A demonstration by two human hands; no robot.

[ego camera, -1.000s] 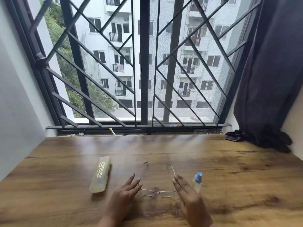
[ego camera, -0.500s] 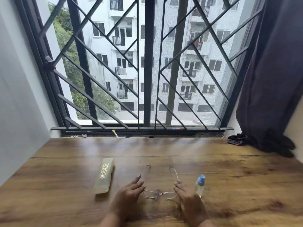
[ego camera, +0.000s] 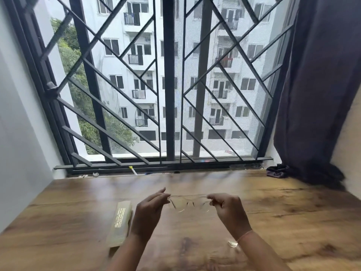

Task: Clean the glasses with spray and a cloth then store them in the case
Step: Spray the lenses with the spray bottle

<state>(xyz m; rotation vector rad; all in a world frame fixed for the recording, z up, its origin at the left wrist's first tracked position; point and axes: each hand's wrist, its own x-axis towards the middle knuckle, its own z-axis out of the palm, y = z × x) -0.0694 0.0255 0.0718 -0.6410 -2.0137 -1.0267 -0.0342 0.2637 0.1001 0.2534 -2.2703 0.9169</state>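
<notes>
Glasses: thin-rimmed glasses [ego camera: 188, 203], held clear of the worktop [ego camera: 283, 222] in the lower middle of the frame, lenses hanging down, somewhat blurred.
Left hand: the left hand [ego camera: 149, 212] pinches the frame's left end, forefinger raised.
Right hand: the right hand [ego camera: 229, 211] has its fingers curled round the frame's right end.
Step, as I judge it: glasses in hand, not yet sprayed or wiped.
Risk, grip: both hands are taken up, so reaching for the spray means letting go on one side; a thin frame held by one end could twist or slip down onto the wood.
Risk, lenses: fingers sit close to the glass and could smear it.
Risk, bottle: the spray bottle [ego camera: 232, 243] is mostly hidden behind the right forearm, low right; a blind sweep of that arm could tip it over.
Case: pale yellowish case [ego camera: 120, 222], closed, lying flat just left of the left forearm.
Cloth: a dark bundle [ego camera: 277, 171] lies far off at the right by the curtain [ego camera: 322, 85]; whether it is the cleaning cloth I cannot tell.
In the way: nothing lies between the hands and the case.
Beyond: window grille [ego camera: 168, 94] across the upper frame.
</notes>
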